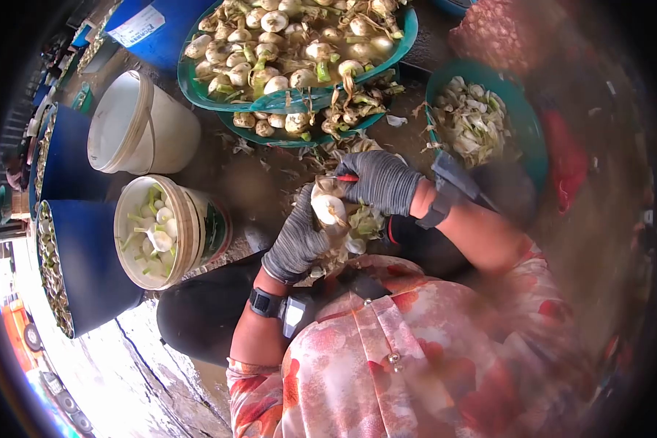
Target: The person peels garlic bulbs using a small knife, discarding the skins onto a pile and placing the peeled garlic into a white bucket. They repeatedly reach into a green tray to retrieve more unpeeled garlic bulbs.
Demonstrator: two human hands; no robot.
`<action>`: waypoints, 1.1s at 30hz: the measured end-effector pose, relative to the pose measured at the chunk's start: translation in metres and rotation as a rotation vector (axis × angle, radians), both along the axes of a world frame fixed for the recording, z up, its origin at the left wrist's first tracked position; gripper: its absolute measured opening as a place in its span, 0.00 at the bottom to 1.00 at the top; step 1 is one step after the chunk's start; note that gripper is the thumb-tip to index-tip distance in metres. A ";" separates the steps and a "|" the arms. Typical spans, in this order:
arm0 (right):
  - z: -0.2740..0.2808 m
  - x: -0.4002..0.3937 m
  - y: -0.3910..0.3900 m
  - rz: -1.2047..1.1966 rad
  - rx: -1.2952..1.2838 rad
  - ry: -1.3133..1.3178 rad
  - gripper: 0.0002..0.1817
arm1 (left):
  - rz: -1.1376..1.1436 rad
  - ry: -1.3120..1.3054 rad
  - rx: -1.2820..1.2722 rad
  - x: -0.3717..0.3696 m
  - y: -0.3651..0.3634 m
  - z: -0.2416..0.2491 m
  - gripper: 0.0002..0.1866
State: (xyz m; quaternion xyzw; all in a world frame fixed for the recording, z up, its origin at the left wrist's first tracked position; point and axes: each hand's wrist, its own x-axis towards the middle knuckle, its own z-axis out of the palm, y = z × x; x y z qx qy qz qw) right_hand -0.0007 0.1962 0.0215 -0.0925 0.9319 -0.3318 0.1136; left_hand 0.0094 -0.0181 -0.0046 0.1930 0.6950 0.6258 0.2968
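Observation:
Both hands wear grey striped gloves and meet in front of my lap. My left hand [297,237] is closed round a white garlic bulb [330,210], part of its brown outer skin hanging loose. In my right hand [382,181] is a small knife with a red handle [347,177], held against the top of the bulb; its blade is mostly hidden. Loose leaves and peelings [365,221] lie just under the hands. Beyond them, a green basin [409,44] is heaped with unpeeled, muddy garlic bulbs, on top of a second green basin [233,133] with more bulbs.
On the left, a white bucket [190,232] holds peeled bulbs with green stems, below another white bucket [175,139]. Blue barrels [95,270] line the far left. A green tub [529,139] of peelings stands right, near a red mesh sack [493,36].

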 end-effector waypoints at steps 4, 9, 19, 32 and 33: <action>0.000 0.006 -0.003 -0.023 0.147 0.059 0.13 | 0.131 -0.267 0.096 -0.002 0.003 -0.002 0.44; -0.014 0.002 -0.004 -0.081 0.016 0.101 0.12 | 0.128 0.037 -0.057 0.001 0.012 -0.004 0.44; -0.033 0.014 -0.025 0.058 0.147 -0.128 0.12 | 0.694 -0.587 0.674 -0.009 -0.001 -0.031 0.23; -0.050 -0.015 -0.002 0.317 0.397 -0.215 0.14 | 1.205 -0.606 1.123 -0.067 -0.089 -0.002 0.25; -0.055 -0.014 -0.005 0.364 0.392 -0.228 0.15 | 1.206 -0.598 1.125 -0.073 -0.095 -0.006 0.25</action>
